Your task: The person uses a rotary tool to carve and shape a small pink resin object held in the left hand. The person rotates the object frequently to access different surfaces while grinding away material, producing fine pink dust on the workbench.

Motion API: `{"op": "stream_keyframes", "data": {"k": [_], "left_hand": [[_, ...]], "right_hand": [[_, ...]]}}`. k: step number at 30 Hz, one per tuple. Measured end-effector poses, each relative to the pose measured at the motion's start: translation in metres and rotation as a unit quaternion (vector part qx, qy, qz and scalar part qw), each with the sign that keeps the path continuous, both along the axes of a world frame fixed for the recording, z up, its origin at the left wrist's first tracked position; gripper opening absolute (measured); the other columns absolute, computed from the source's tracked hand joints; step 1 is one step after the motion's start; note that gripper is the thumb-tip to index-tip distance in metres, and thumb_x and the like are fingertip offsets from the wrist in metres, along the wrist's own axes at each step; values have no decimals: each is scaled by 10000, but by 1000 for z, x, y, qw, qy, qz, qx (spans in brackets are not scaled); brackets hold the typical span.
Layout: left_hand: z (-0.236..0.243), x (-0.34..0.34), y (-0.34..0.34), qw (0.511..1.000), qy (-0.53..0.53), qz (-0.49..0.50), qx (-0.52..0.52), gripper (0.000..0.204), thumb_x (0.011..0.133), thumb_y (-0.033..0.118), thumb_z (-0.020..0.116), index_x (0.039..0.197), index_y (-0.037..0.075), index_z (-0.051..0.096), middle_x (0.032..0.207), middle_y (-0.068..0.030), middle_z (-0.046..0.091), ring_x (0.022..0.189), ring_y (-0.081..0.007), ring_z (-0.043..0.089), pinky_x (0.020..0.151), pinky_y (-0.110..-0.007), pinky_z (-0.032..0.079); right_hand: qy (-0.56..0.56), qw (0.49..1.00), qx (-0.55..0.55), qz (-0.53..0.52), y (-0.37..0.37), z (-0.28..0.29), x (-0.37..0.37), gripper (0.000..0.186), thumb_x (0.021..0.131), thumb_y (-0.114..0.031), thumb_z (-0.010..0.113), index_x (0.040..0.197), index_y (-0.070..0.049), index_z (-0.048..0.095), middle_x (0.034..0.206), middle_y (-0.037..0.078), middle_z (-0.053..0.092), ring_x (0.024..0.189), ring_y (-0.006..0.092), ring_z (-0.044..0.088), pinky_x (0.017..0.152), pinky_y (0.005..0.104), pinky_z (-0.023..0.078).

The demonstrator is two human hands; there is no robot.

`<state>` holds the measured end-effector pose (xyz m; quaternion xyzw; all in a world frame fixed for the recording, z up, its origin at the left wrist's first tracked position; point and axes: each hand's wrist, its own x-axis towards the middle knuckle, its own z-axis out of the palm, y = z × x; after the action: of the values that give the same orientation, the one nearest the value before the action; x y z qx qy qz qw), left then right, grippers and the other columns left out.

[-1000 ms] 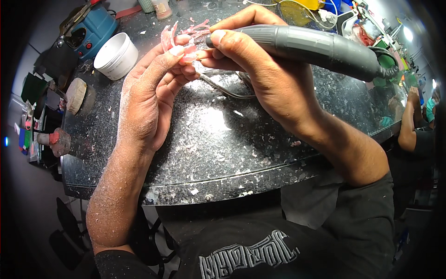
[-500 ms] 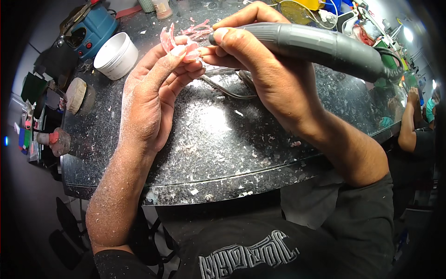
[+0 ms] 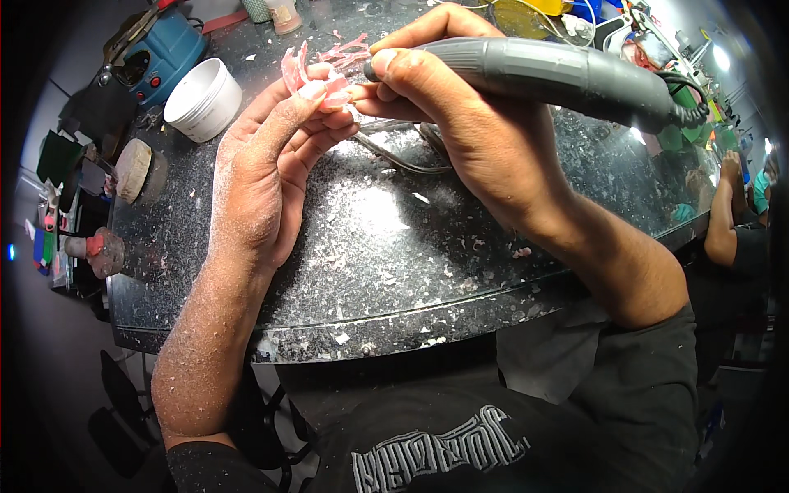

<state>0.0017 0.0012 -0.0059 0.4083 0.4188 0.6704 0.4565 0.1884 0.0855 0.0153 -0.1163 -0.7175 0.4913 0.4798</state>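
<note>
Black, speckled benchtop (image 3: 370,271) spreads beneath your fingers and back toward your body, strewn with pale dust. Above it are your right hand (image 3: 485,140) and your left hand (image 3: 251,185), the left one whitened with powder down to the forearm. Your right thumb and index finger pinch the front of a thick grey handpiece (image 3: 567,72), whose body runs off to the right of those fingers. Well left of your left fingers, and beyond them, stands a blue machine (image 3: 168,53); closer to them is a white tub (image 3: 201,115). Farther left, about level with your left palm, is a pale round block (image 3: 133,170). Your left thumb presses against its curled fingers, pinching a pink translucent piece (image 3: 337,94) at the fingertips, just left of the handpiece's nose; you can't tell whether the two touch. Thin pink strands (image 3: 349,53) fork just beyond those fingertips. Nearer you than your fingers, tiny white flakes (image 3: 421,198) dot the surface.
</note>
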Motion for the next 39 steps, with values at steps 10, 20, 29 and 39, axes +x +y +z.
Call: {"op": "stream_keyframes", "data": {"k": [10,20,29,39], "left_hand": [[2,1,0,1000,4,13,-6,405,1041,220,653,1335,-56,619,1071,-111,731,975,-152,717,964,-322,571],[0,1,1,999,24,19,23,393,1027,171,676,1348,-53,633,1190,-135,715,985,-165,710,955,-339,563],[-1,2,1,998,45,41,30,424,1015,168,703,1385,-24,624,1275,-137,702,1007,-179,712,958,-356,569],[7,6,0,972,178,97,120,468,1009,54,687,1460,3,576,1341,-145,684,1177,-186,680,1018,-348,566]], "right_hand": [[-2,1000,6,-1,-1,-1,0,201,996,-159,703,1071,21,654,957,73,689,883,124,691,786,267,545],[-4,1000,15,-1,0,-2,-1,200,997,-150,699,1078,26,647,966,83,691,898,134,696,804,274,551],[-6,1000,23,2,2,-1,-1,200,997,-141,695,1084,31,641,974,91,693,911,143,702,820,281,556],[-12,999,39,6,4,0,1,200,998,-132,691,1091,36,635,984,101,696,926,152,707,838,288,562]]}}
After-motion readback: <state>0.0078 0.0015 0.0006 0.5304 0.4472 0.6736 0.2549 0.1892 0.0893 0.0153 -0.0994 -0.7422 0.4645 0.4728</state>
